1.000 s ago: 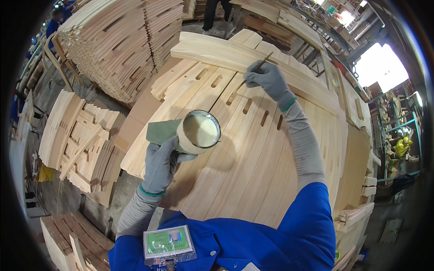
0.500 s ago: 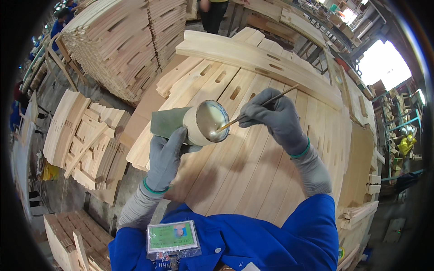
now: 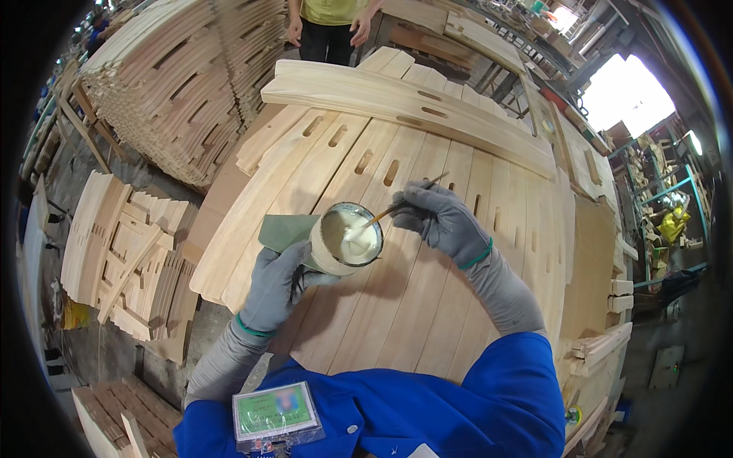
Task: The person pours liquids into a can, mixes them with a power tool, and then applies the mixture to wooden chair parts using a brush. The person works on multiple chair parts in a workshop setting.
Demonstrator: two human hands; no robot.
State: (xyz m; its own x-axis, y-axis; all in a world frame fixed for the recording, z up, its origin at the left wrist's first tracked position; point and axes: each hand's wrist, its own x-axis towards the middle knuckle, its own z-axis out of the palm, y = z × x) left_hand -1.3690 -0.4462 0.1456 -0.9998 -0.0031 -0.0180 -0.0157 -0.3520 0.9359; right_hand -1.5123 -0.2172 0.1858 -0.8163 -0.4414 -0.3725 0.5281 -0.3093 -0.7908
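Note:
My left hand (image 3: pixel 275 284), in a grey glove, is closed around a round cup (image 3: pixel 324 252) with a smeared rim. Thick cream-coloured paste (image 3: pixel 356 243) lies inside it. A flat green sheet (image 3: pixel 287 231), perhaps sandpaper, is pinned between that hand and the cup. Gloved as well, my right hand (image 3: pixel 443 221) pinches a thin stick (image 3: pixel 387 212), whose lower end dips into the paste. Whether the stick carries bristles is hidden. Beneath both hands lie pale wooden boards (image 3: pixel 412 305) side by side, several with oblong slots.
A longer slotted board (image 3: pixel 412 107) rests across the far ends of the others. Tall stacks of slotted wood (image 3: pixel 164 91) rise at the far left, with a lower pile (image 3: pixel 126 252) nearer. A person (image 3: pixel 330 23) in a yellow top stands beyond the boards.
The stick's end has shifted within the cup, and the paste looks stirred into a raised swirl. My view has shifted slightly, and the person beyond the boards shows more fully.

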